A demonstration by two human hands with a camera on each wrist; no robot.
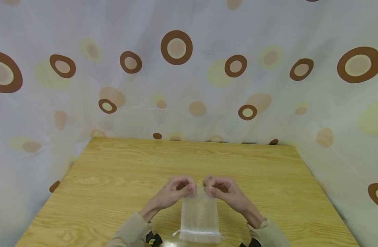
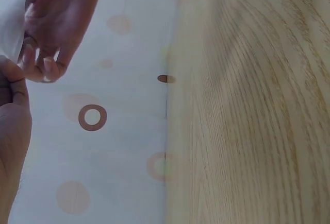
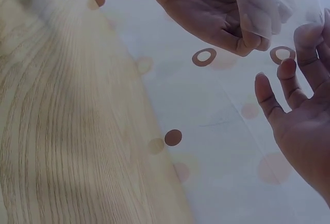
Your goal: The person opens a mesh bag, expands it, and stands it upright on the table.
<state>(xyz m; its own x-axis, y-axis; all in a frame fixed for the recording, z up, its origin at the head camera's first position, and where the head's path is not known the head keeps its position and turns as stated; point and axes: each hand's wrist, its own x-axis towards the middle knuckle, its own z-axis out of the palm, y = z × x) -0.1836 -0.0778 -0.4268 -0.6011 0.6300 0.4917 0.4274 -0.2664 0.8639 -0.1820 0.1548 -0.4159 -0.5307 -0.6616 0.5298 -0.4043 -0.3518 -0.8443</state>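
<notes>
A sheer white drawstring pouch (image 1: 199, 214) hangs between the two hands in the head view, its white cord (image 1: 195, 232) running across near the lower edge. My left hand (image 1: 173, 192) pinches the upper left corner between thumb and curled fingers. At the upper right corner, my right hand (image 1: 230, 195) pinches the pouch the same way. The right wrist view shows the see-through fabric (image 3: 258, 7) in front of the left hand's fingers; the right hand (image 3: 309, 110) has some fingers spread there. In the left wrist view only a strip of the pouch (image 2: 11, 18) appears.
A wood-grain table (image 1: 121, 161) lies under the hands. Behind it and on both sides hangs a pale curtain (image 1: 201, 41) patterned with brown rings and spots. Dark straps with a yellow mark (image 1: 153, 239) sit by the sleeves.
</notes>
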